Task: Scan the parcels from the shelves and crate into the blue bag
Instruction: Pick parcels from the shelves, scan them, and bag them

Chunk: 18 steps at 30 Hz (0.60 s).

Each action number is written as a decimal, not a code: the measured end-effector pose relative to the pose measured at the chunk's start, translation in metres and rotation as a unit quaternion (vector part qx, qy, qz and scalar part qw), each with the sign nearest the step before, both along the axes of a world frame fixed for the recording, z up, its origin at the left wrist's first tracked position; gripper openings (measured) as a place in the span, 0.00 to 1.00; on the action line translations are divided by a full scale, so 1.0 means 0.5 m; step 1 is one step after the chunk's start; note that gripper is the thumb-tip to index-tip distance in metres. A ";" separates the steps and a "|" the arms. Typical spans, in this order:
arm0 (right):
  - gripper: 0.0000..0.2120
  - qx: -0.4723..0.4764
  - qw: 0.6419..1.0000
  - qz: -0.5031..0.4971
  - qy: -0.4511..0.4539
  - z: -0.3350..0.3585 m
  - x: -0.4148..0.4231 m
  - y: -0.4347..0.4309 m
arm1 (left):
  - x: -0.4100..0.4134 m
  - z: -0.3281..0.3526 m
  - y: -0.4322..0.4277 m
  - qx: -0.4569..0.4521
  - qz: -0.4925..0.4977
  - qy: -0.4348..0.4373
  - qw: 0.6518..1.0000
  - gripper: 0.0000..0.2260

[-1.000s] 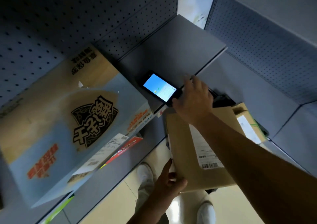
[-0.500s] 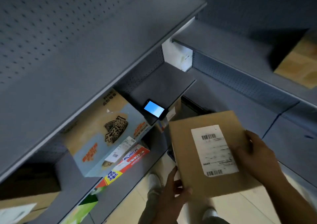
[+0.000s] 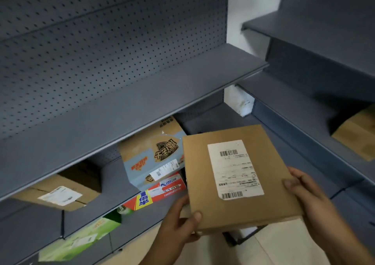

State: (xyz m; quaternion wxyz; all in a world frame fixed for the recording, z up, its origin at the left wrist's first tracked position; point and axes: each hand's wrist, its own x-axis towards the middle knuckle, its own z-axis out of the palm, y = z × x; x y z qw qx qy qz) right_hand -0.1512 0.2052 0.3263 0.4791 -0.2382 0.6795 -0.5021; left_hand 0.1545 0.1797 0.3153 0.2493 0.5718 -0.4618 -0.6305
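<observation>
A flat brown cardboard parcel with a white barcode label is held in front of the grey shelves, label side up. My left hand grips its near left corner, thumb on top. My right hand holds its right edge, fingers curled over the top face. The handheld scanner is out of sight behind the parcel. No blue bag or crate shows.
Grey perforated shelving fills the left and top. On lower shelves lie a blue-and-tan printed box, a red-and-white pack, a brown labelled box and a green box. Another brown box sits on the right shelf.
My right hand left the scanner on the shelf and took the parcel's right edge. The view rose and the parcel came up, hiding the scanner.
</observation>
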 end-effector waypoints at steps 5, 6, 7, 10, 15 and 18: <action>0.17 -0.069 0.996 0.050 -0.006 0.069 0.115 0.022 | 0.105 0.050 0.066 -0.036 0.101 0.026 0.994 0.24; 0.18 -0.077 0.995 0.067 0.001 0.076 0.141 0.028 | 0.132 0.057 0.079 -0.045 0.121 0.029 0.991 0.21; 0.19 -0.083 0.993 0.086 0.008 0.083 0.169 0.036 | 0.163 0.064 0.093 -0.052 0.137 0.027 0.989 0.19; 0.20 -0.112 0.984 0.136 0.014 0.108 0.295 0.061 | 0.287 0.094 0.161 -0.069 0.187 0.021 0.980 0.20; 0.22 -0.145 0.966 0.213 0.027 0.146 0.538 0.123 | 0.510 0.140 0.317 -0.109 0.249 -0.010 0.962 0.33; 0.23 -0.159 0.947 0.277 0.028 0.152 0.682 0.166 | 0.647 0.150 0.424 -0.132 0.301 -0.027 0.944 0.25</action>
